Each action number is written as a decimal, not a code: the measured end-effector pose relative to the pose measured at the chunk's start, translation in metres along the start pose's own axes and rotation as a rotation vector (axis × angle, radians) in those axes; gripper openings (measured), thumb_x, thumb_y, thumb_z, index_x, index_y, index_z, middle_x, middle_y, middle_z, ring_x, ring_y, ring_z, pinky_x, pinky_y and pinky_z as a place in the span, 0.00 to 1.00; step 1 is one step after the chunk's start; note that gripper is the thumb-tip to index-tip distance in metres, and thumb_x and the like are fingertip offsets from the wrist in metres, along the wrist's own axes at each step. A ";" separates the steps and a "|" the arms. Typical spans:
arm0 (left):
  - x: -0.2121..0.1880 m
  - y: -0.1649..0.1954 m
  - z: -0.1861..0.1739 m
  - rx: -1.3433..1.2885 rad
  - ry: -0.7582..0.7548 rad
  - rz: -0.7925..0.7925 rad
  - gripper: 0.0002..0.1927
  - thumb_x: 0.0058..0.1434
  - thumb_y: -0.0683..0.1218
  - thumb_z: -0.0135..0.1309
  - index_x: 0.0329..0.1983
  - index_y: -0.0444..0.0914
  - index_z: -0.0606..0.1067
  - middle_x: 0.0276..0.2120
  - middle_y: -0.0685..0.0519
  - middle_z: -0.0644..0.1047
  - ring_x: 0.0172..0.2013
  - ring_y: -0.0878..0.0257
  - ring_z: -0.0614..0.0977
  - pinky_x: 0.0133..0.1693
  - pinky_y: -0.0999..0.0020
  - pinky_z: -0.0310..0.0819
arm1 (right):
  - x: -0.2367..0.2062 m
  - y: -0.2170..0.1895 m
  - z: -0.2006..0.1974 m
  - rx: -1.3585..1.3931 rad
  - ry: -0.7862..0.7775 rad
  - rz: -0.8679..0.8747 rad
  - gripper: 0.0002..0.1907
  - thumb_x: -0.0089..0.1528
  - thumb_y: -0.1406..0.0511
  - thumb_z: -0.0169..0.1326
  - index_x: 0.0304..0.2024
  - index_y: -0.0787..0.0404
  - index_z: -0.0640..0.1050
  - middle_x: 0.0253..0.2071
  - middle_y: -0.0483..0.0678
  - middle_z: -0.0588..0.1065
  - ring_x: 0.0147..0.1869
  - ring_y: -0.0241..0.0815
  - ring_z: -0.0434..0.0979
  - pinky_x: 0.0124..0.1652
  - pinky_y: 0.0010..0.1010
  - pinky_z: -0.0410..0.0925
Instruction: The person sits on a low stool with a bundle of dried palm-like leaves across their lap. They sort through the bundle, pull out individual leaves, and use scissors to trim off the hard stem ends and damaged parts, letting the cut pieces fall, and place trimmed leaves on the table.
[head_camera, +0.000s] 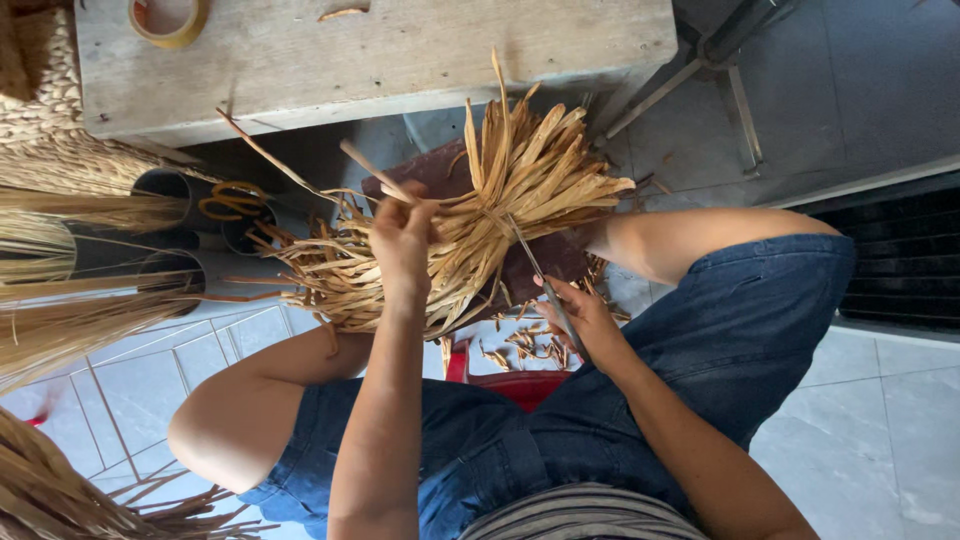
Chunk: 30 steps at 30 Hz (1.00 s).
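Tiled floor (900, 420) | left hand (402, 235) raised gripping straw bundle (470, 235) | right hand (585, 320) probably holding scissors (540, 285)

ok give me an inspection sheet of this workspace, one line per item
surface: pale grey tiled floor; worn wooden bench
job's things: bundle of tan dried straw strips; metal scissors
clutter: cut straw bits on the floor; yellow tape roll on the bench; orange-handled scissors in a dark tube
grippers: left hand grips the bundle; right hand holds the scissors
cables: nothing seen
surroundings: straw sheaves at the left
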<state>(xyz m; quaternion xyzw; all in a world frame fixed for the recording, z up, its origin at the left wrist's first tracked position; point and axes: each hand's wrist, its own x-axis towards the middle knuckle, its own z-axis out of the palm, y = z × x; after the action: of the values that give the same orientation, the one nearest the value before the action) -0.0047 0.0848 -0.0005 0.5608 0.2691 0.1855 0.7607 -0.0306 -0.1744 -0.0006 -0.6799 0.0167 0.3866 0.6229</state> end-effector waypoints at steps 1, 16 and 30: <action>-0.004 0.000 0.000 -0.016 -0.040 -0.031 0.07 0.63 0.36 0.57 0.44 0.34 0.76 0.29 0.52 0.78 0.21 0.70 0.75 0.22 0.75 0.71 | 0.000 0.001 0.000 -0.013 -0.009 -0.022 0.31 0.63 0.62 0.58 0.69 0.56 0.70 0.20 0.40 0.68 0.18 0.26 0.62 0.19 0.21 0.56; -0.016 0.021 0.011 0.571 0.109 0.259 0.19 0.64 0.50 0.67 0.26 0.38 0.71 0.15 0.57 0.70 0.17 0.71 0.68 0.20 0.76 0.60 | 0.015 -0.020 0.017 -0.081 0.230 -0.560 0.34 0.62 0.72 0.62 0.69 0.60 0.66 0.41 0.44 0.76 0.44 0.31 0.77 0.44 0.22 0.72; -0.071 -0.001 0.012 -0.161 -0.172 0.241 0.14 0.72 0.40 0.54 0.56 0.32 0.68 0.43 0.48 0.78 0.42 0.63 0.82 0.48 0.68 0.80 | 0.075 -0.079 0.050 -0.471 0.464 -0.670 0.32 0.55 0.77 0.59 0.62 0.56 0.73 0.45 0.49 0.80 0.47 0.41 0.84 0.42 0.31 0.74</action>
<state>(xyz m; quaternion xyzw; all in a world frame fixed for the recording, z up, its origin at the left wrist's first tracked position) -0.0532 0.0345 0.0154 0.5401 0.1181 0.2480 0.7955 0.0370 -0.0794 0.0279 -0.8391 -0.1532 -0.0050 0.5219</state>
